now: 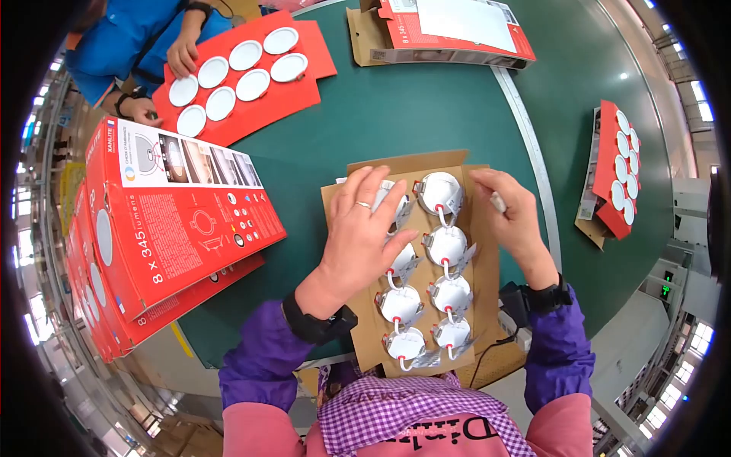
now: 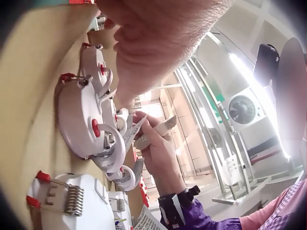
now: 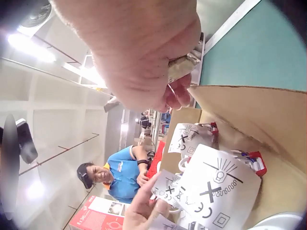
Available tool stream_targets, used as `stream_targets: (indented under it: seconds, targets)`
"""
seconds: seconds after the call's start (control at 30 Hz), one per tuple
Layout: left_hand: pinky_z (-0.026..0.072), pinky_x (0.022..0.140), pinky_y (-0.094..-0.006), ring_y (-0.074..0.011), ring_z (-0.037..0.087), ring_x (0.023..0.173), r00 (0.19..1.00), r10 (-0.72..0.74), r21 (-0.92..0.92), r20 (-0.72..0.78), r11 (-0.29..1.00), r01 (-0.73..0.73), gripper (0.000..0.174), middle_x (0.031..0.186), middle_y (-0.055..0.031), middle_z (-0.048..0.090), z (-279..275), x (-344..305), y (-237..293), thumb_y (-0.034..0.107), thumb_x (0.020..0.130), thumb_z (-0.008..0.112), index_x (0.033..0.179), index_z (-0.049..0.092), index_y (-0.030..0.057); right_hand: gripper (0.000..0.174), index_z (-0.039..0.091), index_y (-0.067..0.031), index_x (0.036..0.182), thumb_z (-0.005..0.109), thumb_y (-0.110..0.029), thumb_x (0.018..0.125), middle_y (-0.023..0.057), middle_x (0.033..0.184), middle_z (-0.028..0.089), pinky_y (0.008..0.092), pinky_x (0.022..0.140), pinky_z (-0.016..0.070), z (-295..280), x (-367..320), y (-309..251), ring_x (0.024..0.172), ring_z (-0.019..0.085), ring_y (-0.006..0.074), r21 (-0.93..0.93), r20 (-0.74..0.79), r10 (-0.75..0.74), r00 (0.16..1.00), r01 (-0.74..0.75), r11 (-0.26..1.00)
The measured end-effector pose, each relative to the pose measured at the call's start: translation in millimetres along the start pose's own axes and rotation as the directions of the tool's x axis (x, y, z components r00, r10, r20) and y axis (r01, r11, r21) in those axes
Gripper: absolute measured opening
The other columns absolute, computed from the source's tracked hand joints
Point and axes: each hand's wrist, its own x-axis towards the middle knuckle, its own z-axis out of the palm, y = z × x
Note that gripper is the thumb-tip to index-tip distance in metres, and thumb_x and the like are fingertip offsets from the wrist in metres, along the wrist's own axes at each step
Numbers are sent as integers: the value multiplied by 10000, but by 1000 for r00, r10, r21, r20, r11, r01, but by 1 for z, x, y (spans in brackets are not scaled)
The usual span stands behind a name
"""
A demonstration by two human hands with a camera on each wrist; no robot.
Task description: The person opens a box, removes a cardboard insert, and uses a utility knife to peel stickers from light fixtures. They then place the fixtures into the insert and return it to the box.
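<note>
Over the far left of a brown cardboard insert (image 1: 487,266), my left hand (image 1: 358,232) spreads its fingers across a downlight (image 1: 388,199), covering part of it. Two columns of white downlights with red-tipped spring clips (image 2: 72,196) and looped white cables sit in the insert. Printed paper labels (image 3: 216,187) hang from them. My right hand (image 1: 512,217) is at the far right corner, its fingertips close to the cardboard flap (image 3: 249,103) and loosely bent. Pale wraps (image 2: 168,125) show around its fingers.
Red printed boxes (image 1: 198,221) stand at the left. Across the green table (image 1: 403,114), another person's hand (image 1: 183,55) touches a red panel (image 1: 304,91) of white discs. A box (image 1: 457,34) lies at the far side, and another red panel (image 1: 609,137) with discs is at the right.
</note>
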Motion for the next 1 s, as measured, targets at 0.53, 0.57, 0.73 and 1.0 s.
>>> stream_targets:
  seconds: [0.53, 0.57, 0.73, 1.0]
  targets:
    - [375, 933, -416, -316, 500, 1063, 987, 27, -121, -156, 992, -47, 413, 1102, -123, 558, -3, -1, 4, 66, 694, 726, 1087, 602, 45, 332, 632, -43, 996, 549, 88, 703, 108, 888, 623, 379, 734, 466, -10, -8, -18, 847, 574, 306, -97, 88, -34, 996, 43, 994]
    - [375, 933, -416, -316, 500, 1063, 988, 26, -122, -153, 992, -45, 413, 1102, -123, 558, -5, -8, 4, 66, 694, 726, 1087, 602, 45, 278, 629, -35, 990, 565, 62, 738, 114, 882, 620, 376, 699, 470, -10, -12, -22, 793, 574, 313, -41, 77, 2, 997, 1, 999]
    - [368, 882, -401, -290, 496, 1026, 991, -97, -103, -95, 991, 87, 425, 1064, -96, 555, -10, -45, 15, 79, 666, 749, 1067, 611, 45, 145, 632, -14, 961, 605, -30, 819, 139, 840, 617, 367, 624, 474, -9, -39, -27, 679, 579, 325, -45, 111, 198, 974, -194, 980]
    - [298, 958, -427, -304, 453, 1115, 989, -135, -69, -66, 989, 131, 588, 1137, -110, 532, 0, -71, 24, 215, 636, 799, 1141, 568, 19, 150, 656, 5, 851, 627, -139, 822, 168, 761, 600, 377, 618, 463, -1, -40, -33, 671, 582, 328, -21, 105, 488, 866, -489, 872]
